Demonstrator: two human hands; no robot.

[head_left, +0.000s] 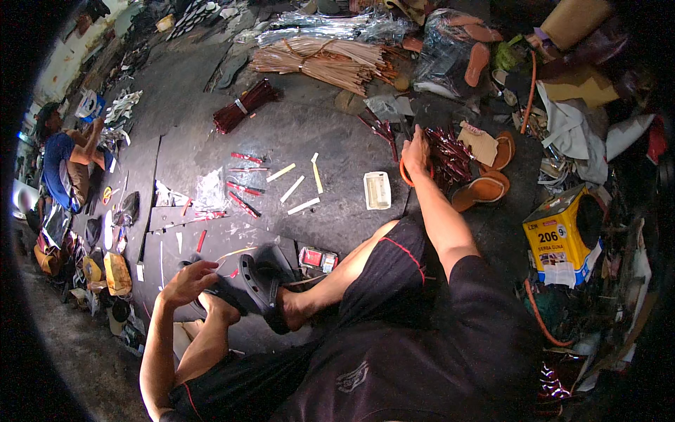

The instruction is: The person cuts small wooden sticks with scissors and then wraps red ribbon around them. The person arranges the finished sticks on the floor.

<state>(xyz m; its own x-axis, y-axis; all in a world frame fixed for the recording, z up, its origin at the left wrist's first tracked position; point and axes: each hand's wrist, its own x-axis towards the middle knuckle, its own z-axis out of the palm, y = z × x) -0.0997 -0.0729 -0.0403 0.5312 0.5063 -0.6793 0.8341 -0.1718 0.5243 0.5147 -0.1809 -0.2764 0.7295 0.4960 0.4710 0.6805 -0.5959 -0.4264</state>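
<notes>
My right hand (416,151) reaches forward to a heap of shiny dark-red strips (450,155), its fingers closed. An orange loop (406,173) curves out below it and a dark tip shows past the fingers; these look like scissors, mostly hidden by the hand. A few more dark-red strips (382,130) lie just left of it. Above my dark clog (256,285) hangs my left hand (188,283), fingers stretched out, with nothing seen in it. Between the hands lie short red strips (245,188), pale yellow and white strips (292,190) and a small cream tray (377,190).
Bundles of dark-red strips (245,105) and tan strips (316,62) lie farther off. Brown sandals (480,191) and a yellow box (559,235) stand at the right. A small red-and-clear case (318,259) sits by my leg. Another person (67,165) sits at far left.
</notes>
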